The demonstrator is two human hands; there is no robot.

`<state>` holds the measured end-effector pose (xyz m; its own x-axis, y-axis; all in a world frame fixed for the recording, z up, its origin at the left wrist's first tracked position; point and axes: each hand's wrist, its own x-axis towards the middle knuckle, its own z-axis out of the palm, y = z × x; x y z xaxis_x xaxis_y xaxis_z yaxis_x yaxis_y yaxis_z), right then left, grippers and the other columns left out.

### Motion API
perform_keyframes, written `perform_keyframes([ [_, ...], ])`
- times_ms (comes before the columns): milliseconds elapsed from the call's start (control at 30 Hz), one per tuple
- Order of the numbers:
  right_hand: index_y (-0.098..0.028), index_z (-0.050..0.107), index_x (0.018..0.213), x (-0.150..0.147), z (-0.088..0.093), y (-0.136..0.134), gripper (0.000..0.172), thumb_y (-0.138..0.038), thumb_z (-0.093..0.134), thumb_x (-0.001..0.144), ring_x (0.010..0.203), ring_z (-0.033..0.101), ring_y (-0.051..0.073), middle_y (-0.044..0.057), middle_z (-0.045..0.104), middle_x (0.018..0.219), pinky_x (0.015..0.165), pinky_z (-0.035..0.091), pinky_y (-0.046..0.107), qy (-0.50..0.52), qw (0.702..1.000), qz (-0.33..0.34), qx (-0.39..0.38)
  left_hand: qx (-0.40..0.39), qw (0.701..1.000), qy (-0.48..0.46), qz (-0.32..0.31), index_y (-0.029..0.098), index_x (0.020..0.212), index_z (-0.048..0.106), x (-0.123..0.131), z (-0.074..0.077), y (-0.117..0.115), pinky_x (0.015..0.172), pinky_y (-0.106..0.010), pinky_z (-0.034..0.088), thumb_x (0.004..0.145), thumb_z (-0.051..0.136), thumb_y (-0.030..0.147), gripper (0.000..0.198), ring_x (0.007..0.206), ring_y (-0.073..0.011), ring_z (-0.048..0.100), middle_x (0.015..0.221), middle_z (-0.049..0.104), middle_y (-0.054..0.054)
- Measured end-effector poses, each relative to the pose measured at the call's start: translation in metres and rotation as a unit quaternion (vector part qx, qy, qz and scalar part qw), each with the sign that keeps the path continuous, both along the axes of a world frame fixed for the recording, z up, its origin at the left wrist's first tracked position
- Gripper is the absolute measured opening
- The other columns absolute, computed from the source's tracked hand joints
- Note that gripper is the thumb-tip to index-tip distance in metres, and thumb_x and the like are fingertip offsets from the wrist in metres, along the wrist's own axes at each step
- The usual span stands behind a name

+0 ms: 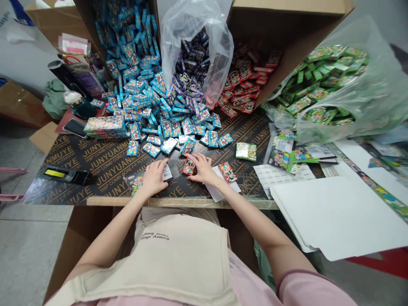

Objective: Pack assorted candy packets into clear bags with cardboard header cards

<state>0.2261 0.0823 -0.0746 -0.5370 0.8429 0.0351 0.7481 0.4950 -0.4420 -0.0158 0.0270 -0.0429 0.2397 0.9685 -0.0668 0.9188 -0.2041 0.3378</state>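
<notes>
A beige apron (178, 263) lies nearest, over a pink shirt (314, 289). Beyond it, a dark plywood board (108, 178) stretches ahead, with blue packets (140, 102) heaped across it. The left hand (154, 178) lies with fingers close together on a clear plastic sleeve (170, 168) bearing a barcode sticker (166, 172). The right hand (200, 168) spreads its fingers narrowly, their tips (193, 158) at a small red packet (188, 167) on the board between the hands. Whether either hand grips, I cannot tell.
</notes>
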Motion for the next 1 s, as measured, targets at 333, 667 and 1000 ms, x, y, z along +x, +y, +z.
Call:
perform_keyframes([
  [333, -0.018, 0.039, 0.143, -0.026, 0.03, 0.015, 0.093, -0.022, 0.076, 0.058, 0.101, 0.053, 0.034, 0.016, 0.058, 0.105, 0.088, 0.041, 0.047, -0.078, 0.996, 0.036, -0.023, 0.0, 0.998, -0.055, 0.003, 0.015, 0.143, 0.031, -0.008, 0.002, -0.008, 0.1, -0.045, 0.038, 0.058, 0.066, 0.014, 0.092, 0.118, -0.0314, 0.047, 0.13, 0.052, -0.014],
  [667, -0.03, 0.039, 0.136, -0.012, 0.057, -0.022, 0.08, -0.038, 0.079, 0.068, 0.123, 0.047, 0.026, 0.008, 0.046, 0.132, 0.108, 0.039, 0.045, 0.377, 0.925, 0.03, 0.033, -0.019, 0.962, -0.274, 0.006, 0.019, 0.151, 0.013, -0.002, 0.019, -0.005, 0.106, -0.042, 0.038, 0.056, 0.075, 0.017, 0.112, 0.124, -0.0269, 0.05, 0.133, 0.05, -0.013],
  [1000, -0.026, 0.035, 0.136, 0.002, 0.06, -0.025, 0.086, -0.047, 0.079, 0.066, 0.12, 0.053, 0.025, 0.01, 0.052, 0.129, 0.108, 0.038, 0.044, 0.36, 0.926, 0.079, -0.082, -0.056, 0.959, -0.268, -0.077, 0.02, 0.152, 0.003, -0.005, 0.035, -0.001, 0.109, -0.045, 0.036, 0.058, 0.077, 0.018, 0.12, 0.126, -0.0276, 0.05, 0.136, 0.052, -0.015],
])
